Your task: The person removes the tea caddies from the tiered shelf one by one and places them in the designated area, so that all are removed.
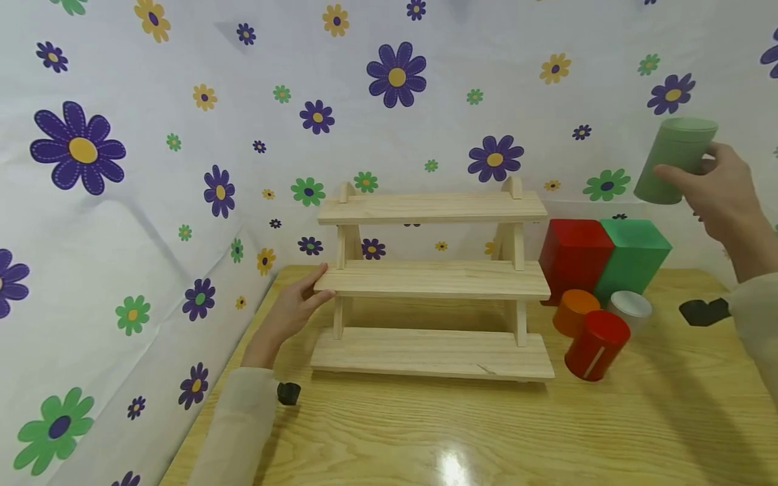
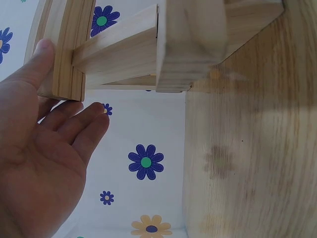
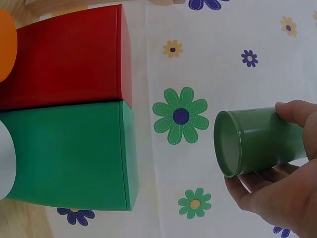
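Observation:
A light wooden three-tier display shelf [image 1: 434,278] stands on the table. My left hand [image 1: 288,312] holds the left end of its middle board; in the left wrist view the thumb lies on one side of the board [image 2: 69,49] and the fingers on the other. High at the right, my right hand [image 1: 717,192] grips a green cylindrical canister [image 1: 677,158], slightly tilted and in the air. The right wrist view shows the canister [image 3: 257,141] with the thumb on one side and the fingers round the other, apart from the boxes.
Right of the shelf stand a red box [image 1: 574,253] and a green box [image 1: 635,250], side by side. Before them are an orange canister [image 1: 574,314], a white canister [image 1: 630,307] and a red canister [image 1: 598,344]. Flower-patterned sheeting [image 1: 231,61] encloses the wooden table [image 1: 389,432].

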The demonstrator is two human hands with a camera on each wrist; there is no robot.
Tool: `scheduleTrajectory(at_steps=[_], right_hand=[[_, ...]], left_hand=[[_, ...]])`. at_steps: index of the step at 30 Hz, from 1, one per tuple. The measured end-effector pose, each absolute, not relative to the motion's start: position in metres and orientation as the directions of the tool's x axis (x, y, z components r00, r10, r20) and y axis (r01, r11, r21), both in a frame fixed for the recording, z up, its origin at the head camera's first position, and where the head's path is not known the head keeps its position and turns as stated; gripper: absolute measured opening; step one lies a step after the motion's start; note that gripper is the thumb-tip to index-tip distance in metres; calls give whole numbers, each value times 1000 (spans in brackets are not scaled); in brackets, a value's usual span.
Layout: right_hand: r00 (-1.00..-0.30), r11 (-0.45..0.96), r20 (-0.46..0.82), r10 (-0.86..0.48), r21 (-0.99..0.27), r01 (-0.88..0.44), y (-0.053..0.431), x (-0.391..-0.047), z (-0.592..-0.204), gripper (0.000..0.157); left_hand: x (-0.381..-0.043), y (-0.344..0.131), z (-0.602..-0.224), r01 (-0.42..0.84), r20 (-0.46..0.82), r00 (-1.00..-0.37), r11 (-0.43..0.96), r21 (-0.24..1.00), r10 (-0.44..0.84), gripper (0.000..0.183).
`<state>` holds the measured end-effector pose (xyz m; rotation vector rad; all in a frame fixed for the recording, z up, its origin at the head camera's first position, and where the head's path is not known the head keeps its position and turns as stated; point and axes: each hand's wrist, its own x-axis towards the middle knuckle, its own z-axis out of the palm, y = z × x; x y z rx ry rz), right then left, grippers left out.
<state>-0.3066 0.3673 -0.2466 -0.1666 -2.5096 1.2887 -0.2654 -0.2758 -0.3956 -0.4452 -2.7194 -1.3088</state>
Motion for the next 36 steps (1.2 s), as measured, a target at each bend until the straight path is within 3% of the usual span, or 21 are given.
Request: scheduleTrajectory(at_steps=[6,16,29,36], right_hand=[[-948,577,212,236,-816,-39,368,-304,-249,90],[-951,554,273,147,-819,-150,375,-288,-263,82],[-950,581,312,-13,-771,-261,376,-260,-280,75],[-947,620,319,-32,-737,-269,374,-243,-289,77]], left_hand=[[-265,-275,-394,301,204,-952,576,760,229,71],[-265,-273,-395,304,207,-951,581,755,230,70],[-265,-275,-397,308,214,-950,575,758,227,69],[-264,-275,-394,298,207,-953,566,769,220,68]])
